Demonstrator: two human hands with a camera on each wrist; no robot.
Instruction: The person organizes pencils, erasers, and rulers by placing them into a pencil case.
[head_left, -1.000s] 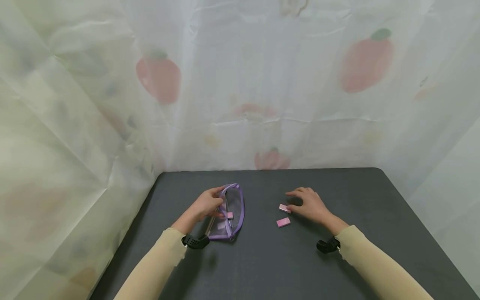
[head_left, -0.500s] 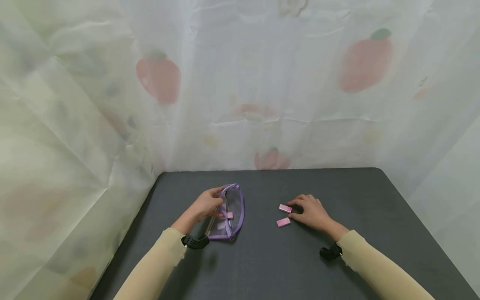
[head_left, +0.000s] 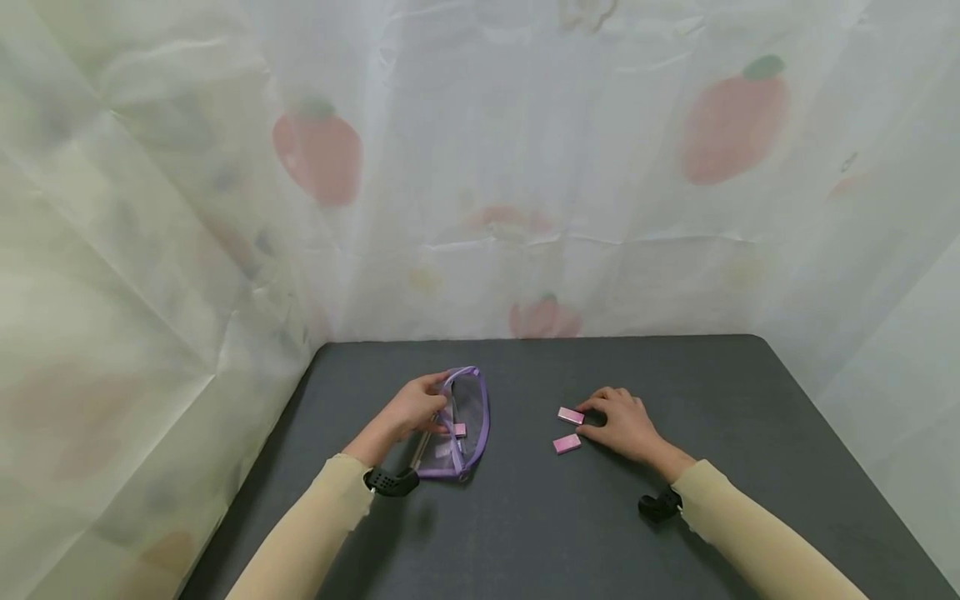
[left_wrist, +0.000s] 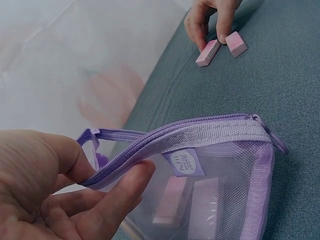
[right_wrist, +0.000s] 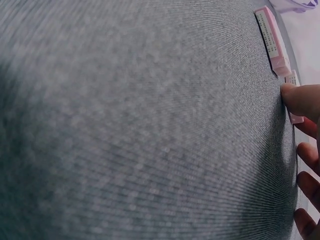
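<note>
My left hand (head_left: pixel 416 408) pinches the zipper edge of a purple mesh pouch (head_left: pixel 471 412) between thumb and forefinger and holds its mouth up off the dark table (head_left: pixel 525 517). In the left wrist view the pouch (left_wrist: pixel 235 165) shows pink blocks (left_wrist: pixel 170 200) inside it. My right hand (head_left: pixel 621 423) lies on the table to the right, fingers curled. Its thumb and forefinger close on the far pink block (head_left: pixel 571 416). A second pink block (head_left: pixel 567 444) lies just in front of it. The right wrist view shows the thumb tip (right_wrist: pixel 302 100) pressed against one block, with the other block (right_wrist: pixel 272 40) lying free.
A pale curtain with strawberry prints (head_left: pixel 525 167) hangs behind and to the left of the table. The table's back edge (head_left: pixel 540 339) and rounded right corner (head_left: pixel 757 342) are in view. Black wrist mounts (head_left: pixel 390 482) sit on both sleeves.
My right hand has drawn back and lowered, and its fingers have curled in onto the far pink block. The left hand and the pouch have stayed still.
</note>
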